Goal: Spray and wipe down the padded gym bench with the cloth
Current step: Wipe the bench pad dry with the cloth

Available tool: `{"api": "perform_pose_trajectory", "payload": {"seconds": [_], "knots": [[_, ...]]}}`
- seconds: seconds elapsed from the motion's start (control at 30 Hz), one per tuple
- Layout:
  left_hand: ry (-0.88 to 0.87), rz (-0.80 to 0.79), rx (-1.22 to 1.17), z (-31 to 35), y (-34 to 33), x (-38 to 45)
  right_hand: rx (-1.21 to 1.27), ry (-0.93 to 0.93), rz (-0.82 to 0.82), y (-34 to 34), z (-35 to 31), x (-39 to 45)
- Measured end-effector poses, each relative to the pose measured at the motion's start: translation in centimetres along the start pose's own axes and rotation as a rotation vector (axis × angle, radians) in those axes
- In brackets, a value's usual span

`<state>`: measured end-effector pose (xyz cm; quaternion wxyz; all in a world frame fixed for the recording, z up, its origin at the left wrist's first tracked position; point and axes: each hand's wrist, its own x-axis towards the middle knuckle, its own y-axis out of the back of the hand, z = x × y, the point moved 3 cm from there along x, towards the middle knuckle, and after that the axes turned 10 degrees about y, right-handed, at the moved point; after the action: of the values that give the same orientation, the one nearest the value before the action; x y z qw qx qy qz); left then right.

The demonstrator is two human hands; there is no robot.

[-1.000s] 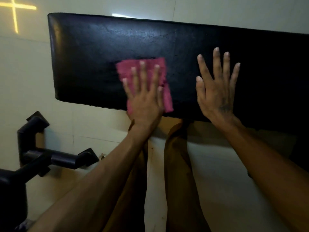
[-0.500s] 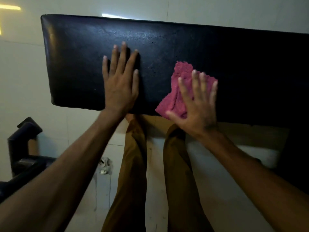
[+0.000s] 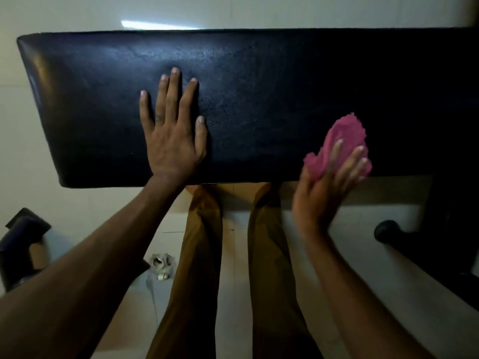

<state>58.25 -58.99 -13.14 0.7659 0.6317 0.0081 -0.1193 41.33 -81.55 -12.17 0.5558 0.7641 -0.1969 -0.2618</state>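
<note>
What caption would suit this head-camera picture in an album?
Left hand flat on the black padded bench while the right hand presses a pink cloth near its front edge.

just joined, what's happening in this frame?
A person is wiping a black padded bench. The left hand lies flat on the pad with straight fingers, bracing. The right hand presses a bunched pink cloth against the pad near its front edge, fingers mostly straight over the cloth. Fine droplets glisten on the pad between the hands. No spray bottle is in view. The person's legs in brown trousers stand under the bench.
</note>
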Motion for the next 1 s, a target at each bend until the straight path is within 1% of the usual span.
{"api": "perform_pose_trajectory", "payload": {"seconds": [0.03,0.1,0.13,0.17,0.2,0.23,0.33,0.37,0.4,0.43,0.5,0.53,0.57,0.6,0.63,0.7,0.73,0.77,0.8,0.87,0.9,0.93,0.97,1.0], "knots": [[0.001,0.003,-0.013,-0.1,0.0,0.0,0.028,-0.016,-0.001,-0.8,-2.2,-0.8],[-0.002,0.014,-0.037,-0.1,0.2,-0.1,-0.011,0.115,-0.064,-2.3,-4.8,-2.3],[-0.003,0.011,-0.048,-0.1,0.1,-0.1,-0.026,0.177,-0.092,-2.6,-4.7,-2.6],[0.001,0.005,-0.058,-0.1,0.2,-0.1,-0.025,0.199,-0.094,-2.3,-3.9,-2.4],[0.008,-0.003,-0.065,-0.1,0.2,-0.1,-0.006,0.165,-0.068,-2.0,-2.5,-2.0],[0.013,-0.012,-0.070,-0.1,0.2,0.0,0.040,0.062,-0.006,-1.5,-1.0,-1.3],[0.016,-0.026,-0.062,-0.2,0.1,-0.1,0.349,-0.431,0.262,-0.4,2.0,1.3],[0.016,-0.026,-0.063,-0.2,0.1,-0.1,0.385,-0.510,0.285,-0.3,1.3,1.9],[0.019,-0.032,-0.067,-0.3,0.1,-0.1,0.356,-0.510,0.238,-0.4,0.0,2.2],[0.021,-0.041,-0.074,-0.3,0.1,-0.2,0.282,-0.421,0.143,-0.6,-1.5,2.1],[0.017,-0.048,-0.083,-0.2,0.2,-0.2,0.061,-0.045,-0.049,-1.1,-4.0,1.4],[0.015,-0.048,-0.084,-0.2,0.2,-0.1,-0.017,0.133,-0.114,-1.3,-4.0,1.2],[0.013,-0.048,-0.083,-0.3,0.2,0.0,-0.059,0.250,-0.144,-1.2,-3.4,1.7],[0.011,-0.045,-0.084,-0.3,0.2,0.0,-0.064,0.274,-0.117,-0.8,-2.3,2.7],[0.009,-0.038,-0.084,-0.3,0.1,0.0,-0.028,0.207,-0.045,-0.2,-1.4,4.1],[0.006,-0.021,-0.081,-0.4,0.0,-0.1,0.072,-0.106,0.122,0.7,-0.7,6.6],[0.005,-0.012,-0.082,-0.4,0.0,-0.1,0.091,-0.235,0.151,0.5,-1.9,7.6],[0.003,-0.008,-0.085,-0.3,0.0,-0.1,0.078,-0.261,0.133,0.2,-3.9,8.3],[0.000,-0.009,-0.089,-0.4,0.0,-0.1,0.025,-0.143,0.077,-0.2,-6.0,8.8],[-0.006,-0.010,-0.095,-0.5,0.1,0.0,-0.118,0.361,-0.081,-1.1,-8.8,9.2],[-0.007,-0.010,-0.094,-0.5,0.1,0.0,-0.161,0.541,-0.123,-1.1,-8.7,9.9],[-0.007,-0.012,-0.094,-0.5,0.1,0.0,-0.167,0.579,-0.115,-0.7,-8.2,11.1],[-0.008,-0.015,-0.096,-0.5,0.0,0.0,-0.148,0.468,-0.065,-0.4,-7.6,12.4],[-0.010,-0.015,-0.096,-0.5,-0.1,0.0,-0.121,0.293,-0.013,-0.2,-7.4,13.3]]}}
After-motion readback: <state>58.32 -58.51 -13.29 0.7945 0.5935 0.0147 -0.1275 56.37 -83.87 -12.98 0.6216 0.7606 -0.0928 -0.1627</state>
